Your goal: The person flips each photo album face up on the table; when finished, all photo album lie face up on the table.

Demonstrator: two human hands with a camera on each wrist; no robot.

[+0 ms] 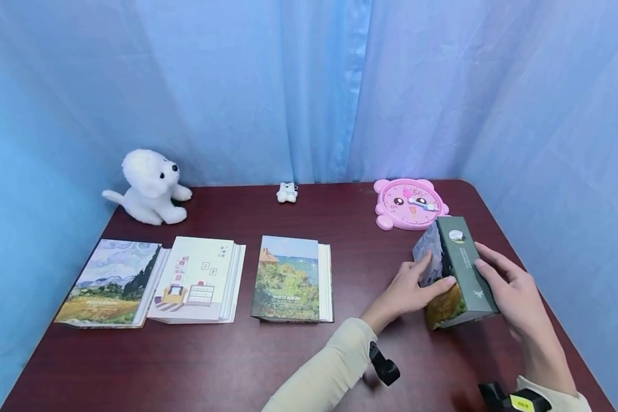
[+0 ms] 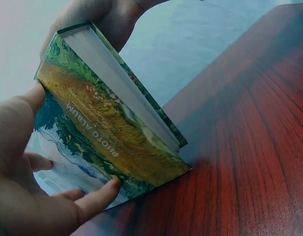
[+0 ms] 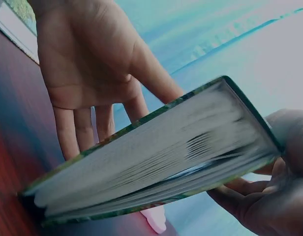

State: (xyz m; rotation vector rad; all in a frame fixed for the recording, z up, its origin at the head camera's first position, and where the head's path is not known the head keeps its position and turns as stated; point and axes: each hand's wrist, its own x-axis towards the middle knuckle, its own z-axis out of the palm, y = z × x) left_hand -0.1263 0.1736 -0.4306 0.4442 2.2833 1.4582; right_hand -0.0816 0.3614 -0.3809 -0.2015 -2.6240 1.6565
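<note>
A thick photo album [image 1: 466, 269] with a landscape cover and green spine stands tilted at the right of the table, its spine up. My left hand [image 1: 409, 289] touches its front cover with spread fingers; in the left wrist view, fingertips [image 2: 112, 186] rest on the painted cover. My right hand [image 1: 512, 292] holds the album from the spine and back cover side. The right wrist view shows the album's page edges [image 3: 156, 162] between both hands, with part of the right hand [image 3: 264, 196] at the spine. The right fingers behind the back cover are partly hidden.
Three albums lie flat: a wheat-field one [image 1: 108, 280] at the far left, a cream one [image 1: 195, 280] beside it, a seaside one [image 1: 288, 280] mid-table. Behind are a white plush dog [image 1: 151, 189], a small white bear figure [image 1: 287, 193] and a pink toy clock [image 1: 409, 203]. Blue curtains [image 1: 226, 91] surround the table.
</note>
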